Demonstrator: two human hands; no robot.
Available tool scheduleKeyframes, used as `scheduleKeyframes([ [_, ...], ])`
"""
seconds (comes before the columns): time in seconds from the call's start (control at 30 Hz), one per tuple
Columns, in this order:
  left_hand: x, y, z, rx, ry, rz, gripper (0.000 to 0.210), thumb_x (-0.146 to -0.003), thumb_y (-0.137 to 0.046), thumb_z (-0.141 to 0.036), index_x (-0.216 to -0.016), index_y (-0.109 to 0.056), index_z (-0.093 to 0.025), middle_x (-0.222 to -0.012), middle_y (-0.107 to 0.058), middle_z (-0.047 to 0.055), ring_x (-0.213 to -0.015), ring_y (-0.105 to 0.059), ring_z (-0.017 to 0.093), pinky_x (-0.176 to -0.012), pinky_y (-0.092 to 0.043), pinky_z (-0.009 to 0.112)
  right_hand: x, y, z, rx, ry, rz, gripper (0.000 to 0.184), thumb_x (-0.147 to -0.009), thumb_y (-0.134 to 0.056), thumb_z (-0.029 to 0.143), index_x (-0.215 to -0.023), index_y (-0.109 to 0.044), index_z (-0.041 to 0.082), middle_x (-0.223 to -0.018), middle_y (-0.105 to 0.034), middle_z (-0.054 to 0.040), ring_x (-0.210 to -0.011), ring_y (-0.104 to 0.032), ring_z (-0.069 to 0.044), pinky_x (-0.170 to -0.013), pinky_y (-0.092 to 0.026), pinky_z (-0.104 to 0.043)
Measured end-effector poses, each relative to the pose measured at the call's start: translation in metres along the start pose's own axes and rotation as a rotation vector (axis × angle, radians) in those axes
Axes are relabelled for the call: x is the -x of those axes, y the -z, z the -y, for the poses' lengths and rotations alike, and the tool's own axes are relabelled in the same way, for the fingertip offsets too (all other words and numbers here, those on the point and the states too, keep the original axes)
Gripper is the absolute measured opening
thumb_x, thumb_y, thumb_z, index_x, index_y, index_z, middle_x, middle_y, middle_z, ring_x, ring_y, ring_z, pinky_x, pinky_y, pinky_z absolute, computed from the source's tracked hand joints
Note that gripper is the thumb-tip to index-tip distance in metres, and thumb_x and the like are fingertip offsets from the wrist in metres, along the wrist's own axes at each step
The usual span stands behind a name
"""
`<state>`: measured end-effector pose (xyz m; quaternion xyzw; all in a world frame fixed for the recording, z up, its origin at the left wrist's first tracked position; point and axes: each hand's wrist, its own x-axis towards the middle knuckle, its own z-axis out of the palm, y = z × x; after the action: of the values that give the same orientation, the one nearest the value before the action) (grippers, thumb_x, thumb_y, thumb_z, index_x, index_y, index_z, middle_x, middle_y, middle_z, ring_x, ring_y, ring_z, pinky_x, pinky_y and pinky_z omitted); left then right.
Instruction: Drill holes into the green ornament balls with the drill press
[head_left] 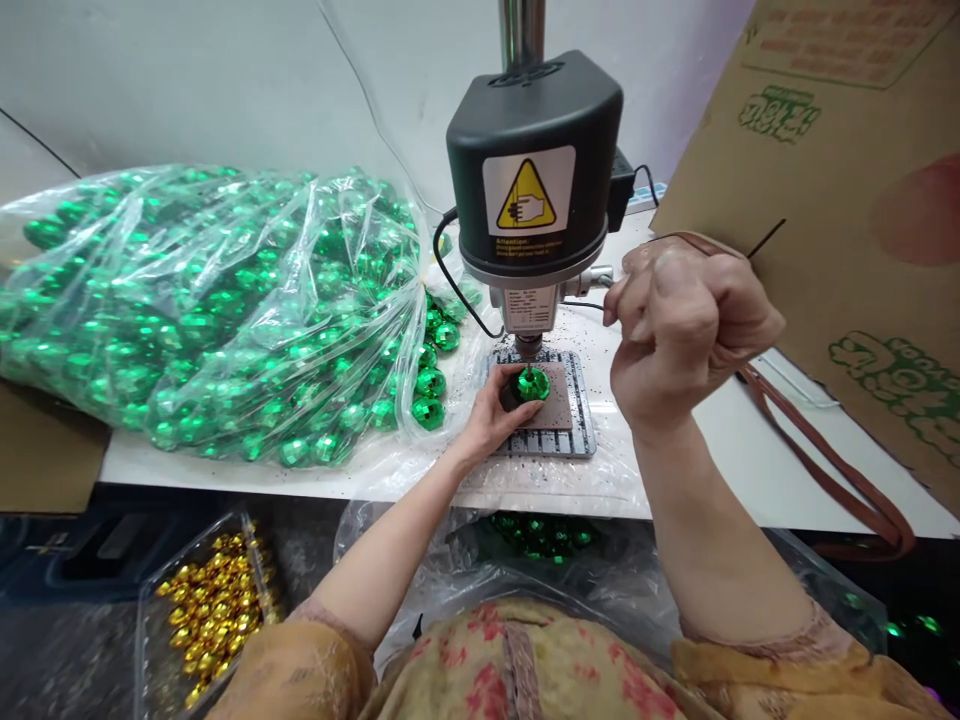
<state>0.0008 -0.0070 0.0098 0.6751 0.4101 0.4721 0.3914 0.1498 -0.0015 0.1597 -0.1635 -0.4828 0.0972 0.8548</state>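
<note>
A shiny green faceted ball sits under the bit of a small black drill press. My left hand pinches the ball from its left side, thumb in front and fingers behind. Beneath the ball lies a brown board on the slotted metal base, with dark shavings scattered around. My right hand is raised in a closed grip at the right of the press, around its feed lever, which the fingers mostly hide. The bit's tip meets the ball's top; how deep it is cannot be seen.
A large clear bag of green balls fills the table's left, with several loose balls at its mouth. A cardboard box stands at right, near a hanging brown strap. Below are a clear bin of gold balls and more green balls.
</note>
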Motion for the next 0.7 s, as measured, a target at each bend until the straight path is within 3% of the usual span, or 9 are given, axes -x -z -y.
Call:
scheduleKeyframes([
  [0.27, 0.001, 0.0, 0.005, 0.027, 0.014, 0.025, 0.055, -0.083, -0.079, -0.048, -0.124, -0.055, -0.02, -0.113, -0.068, 0.009, -0.106, -0.066, 0.023, -0.093, -0.055, 0.037, 0.003, 0.004, -0.005, -0.049, 0.091, 0.013, 0.053, -0.088, -0.062, 0.027, -0.056, -0.02, 0.017, -0.047, -0.022, 0.0053, -0.041, -0.025, -0.005, -0.044, -0.022, -0.027],
  [0.7, 0.001, -0.001, 0.003, 0.03, 0.005, 0.01, 0.054, -0.083, -0.079, -0.05, -0.122, -0.055, -0.021, -0.113, -0.068, 0.008, -0.106, -0.066, 0.024, -0.094, -0.054, 0.038, 0.012, 0.016, -0.012, -0.043, 0.186, 0.099, 0.053, -0.09, -0.061, 0.022, -0.057, -0.02, 0.018, -0.049, -0.023, 0.0059, -0.042, -0.027, -0.002, -0.043, -0.031, -0.025],
])
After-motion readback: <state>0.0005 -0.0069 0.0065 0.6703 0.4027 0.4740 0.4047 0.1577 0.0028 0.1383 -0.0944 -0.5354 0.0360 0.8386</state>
